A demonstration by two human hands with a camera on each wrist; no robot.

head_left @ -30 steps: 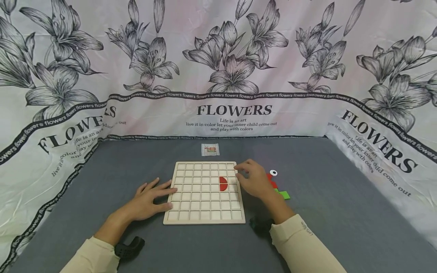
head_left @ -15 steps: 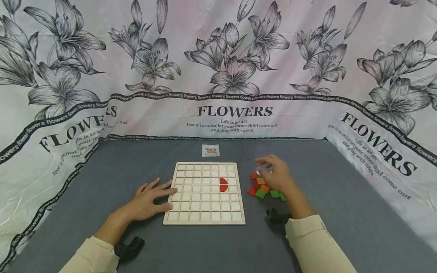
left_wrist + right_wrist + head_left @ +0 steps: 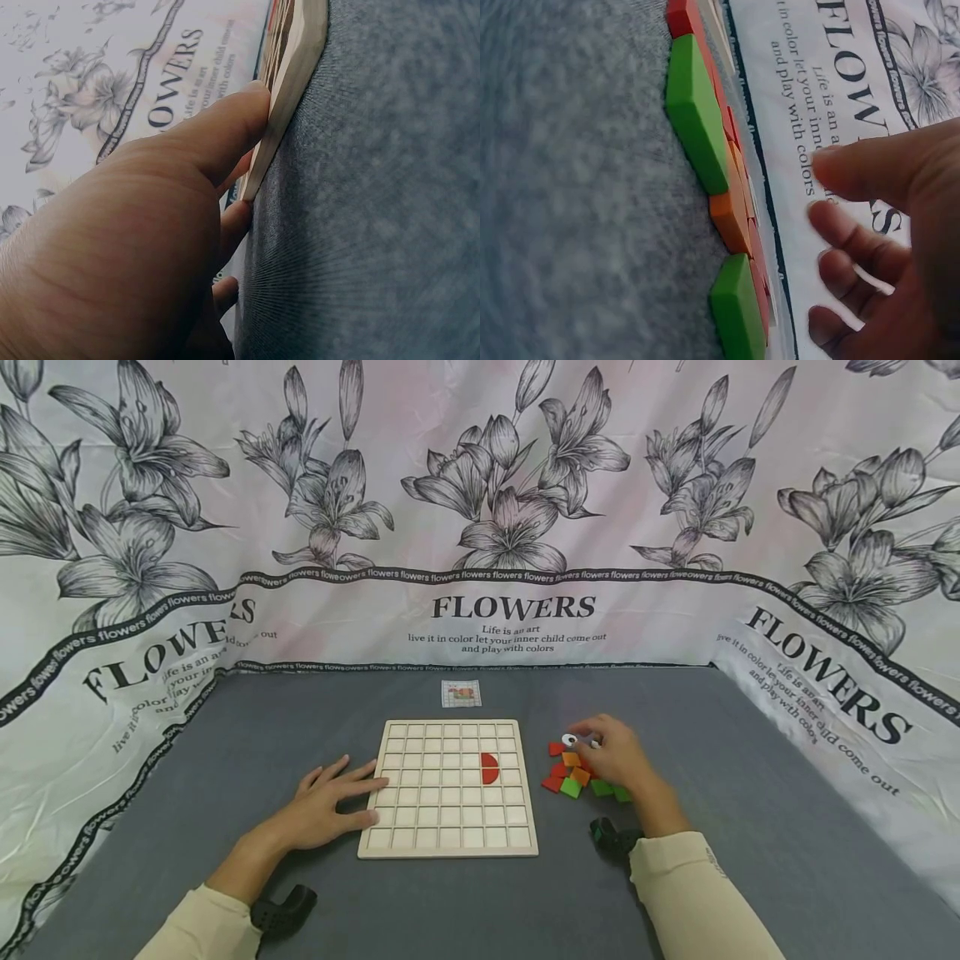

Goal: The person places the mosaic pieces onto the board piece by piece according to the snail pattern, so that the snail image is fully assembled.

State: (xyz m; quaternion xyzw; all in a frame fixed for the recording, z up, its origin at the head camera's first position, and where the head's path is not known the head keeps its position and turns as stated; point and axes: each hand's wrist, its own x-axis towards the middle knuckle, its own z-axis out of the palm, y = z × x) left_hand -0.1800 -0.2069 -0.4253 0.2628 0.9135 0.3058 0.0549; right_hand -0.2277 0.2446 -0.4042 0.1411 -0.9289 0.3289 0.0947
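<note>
A square wooden grid board (image 3: 442,814) lies mid-table, with two red quarter-circle pieces (image 3: 489,768) together forming a half disc in its cells. My left hand (image 3: 330,806) rests spread at the board's left side, its thumb and a fingertip on the frame; in the left wrist view the thumb (image 3: 240,112) touches the board's edge. Over a pile of small coloured pieces, my right hand (image 3: 611,752) hovers, its fingertips beside a white piece with a black dot (image 3: 569,740). Nothing shows between thumb and fingers in the right wrist view.
Right of the board lie red (image 3: 552,784), orange (image 3: 572,760) and green pieces (image 3: 571,787), partly hidden by my right hand. A small picture card (image 3: 461,693) lies behind the board. Flower-printed cloth (image 3: 517,618) stands around the table's back and sides.
My right hand has moved right from the board's right edge to the coloured pieces, and its fingers have come closer to the white piece. The left hand stays at the board.
</note>
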